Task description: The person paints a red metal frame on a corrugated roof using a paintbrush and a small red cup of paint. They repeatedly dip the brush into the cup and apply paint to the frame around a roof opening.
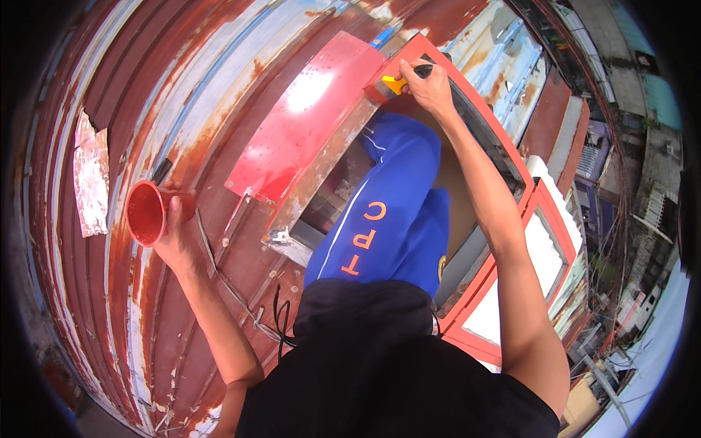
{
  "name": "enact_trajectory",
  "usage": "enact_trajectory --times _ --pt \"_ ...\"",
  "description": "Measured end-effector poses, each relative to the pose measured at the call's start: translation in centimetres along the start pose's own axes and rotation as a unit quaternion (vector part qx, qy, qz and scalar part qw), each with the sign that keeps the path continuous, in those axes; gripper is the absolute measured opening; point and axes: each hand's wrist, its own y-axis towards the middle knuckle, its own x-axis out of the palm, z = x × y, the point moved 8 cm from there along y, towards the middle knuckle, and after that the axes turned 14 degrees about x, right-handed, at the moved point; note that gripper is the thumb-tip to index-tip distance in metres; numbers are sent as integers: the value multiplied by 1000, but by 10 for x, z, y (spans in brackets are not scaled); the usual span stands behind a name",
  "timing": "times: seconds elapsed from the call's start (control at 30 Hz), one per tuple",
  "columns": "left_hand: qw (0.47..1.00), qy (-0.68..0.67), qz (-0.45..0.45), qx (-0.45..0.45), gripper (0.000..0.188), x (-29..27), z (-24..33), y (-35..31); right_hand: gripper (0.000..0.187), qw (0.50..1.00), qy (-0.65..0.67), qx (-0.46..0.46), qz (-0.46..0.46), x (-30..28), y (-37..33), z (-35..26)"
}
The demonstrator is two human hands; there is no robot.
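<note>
My left hand [174, 241] is wrapped round a small red-coated cup [146, 213], which is tilted with its mouth toward me. At the top, my right hand [431, 87] grips a paintbrush [395, 84] with a yellow band and a black handle end. The bristles are at the upper left corner of a red window frame [475, 111], close to the wooden edge of an opening. Whether they touch the surface, I cannot tell. A glossy red panel [303, 120] lies left of the opening.
My legs in blue trousers [387, 204] are inside the opening. Rusty corrugated roofing [186, 306] spreads to the left, with a peeling metal strip [90, 179] on it. A grey cable [234, 292] runs near my left arm. Another red-framed pane [551, 226] stands at the right.
</note>
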Motion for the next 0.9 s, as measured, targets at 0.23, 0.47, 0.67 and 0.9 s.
enact_trajectory --times 0.23,0.47,0.67,0.9 --pt "1000 14 -14 14 63 12 1 4 41 985 51 84 143 -77 116 80" --pt "1000 13 -15 8 63 15 -8 -4 23 924 -146 -233 267 -70 77 34" --pt "1000 20 -2 9 53 9 -2 -5 20 949 -175 -246 92 -9 5 32" --pt "999 21 16 17 50 -21 -19 -6 30 999 8 -48 -1 -12 -14 -1"
